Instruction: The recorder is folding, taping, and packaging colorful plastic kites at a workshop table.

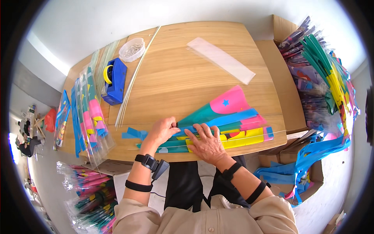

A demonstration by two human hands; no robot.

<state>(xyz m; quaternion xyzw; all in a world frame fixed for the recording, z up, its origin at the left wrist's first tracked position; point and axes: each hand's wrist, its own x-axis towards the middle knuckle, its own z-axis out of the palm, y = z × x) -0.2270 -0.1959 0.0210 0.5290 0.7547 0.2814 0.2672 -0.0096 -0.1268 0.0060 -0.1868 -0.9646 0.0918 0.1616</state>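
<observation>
A partly folded kite [230,103] of thin sheet in pink, green, blue and yellow lies along the near edge of the table. A thin white rod [249,134] runs along its yellow near side. My left hand [159,134] is closed at the kite's left part, thumb and fingers pinched together at the green and blue layers. On the middle of the kite my right hand [206,144] lies flat, palm down, fingers stretched out and pressing the layers. Blue strips [134,133] stick out to the left beneath my left hand.
A blue tape dispenser [117,84], long white rods [136,74] and a bowl of small metal parts [131,50] are at left. Bagged kites [91,113] lie beyond. A clear sleeve [222,60] lies far right. Boxes [278,78] with kites and blue strips [319,154] flank the table.
</observation>
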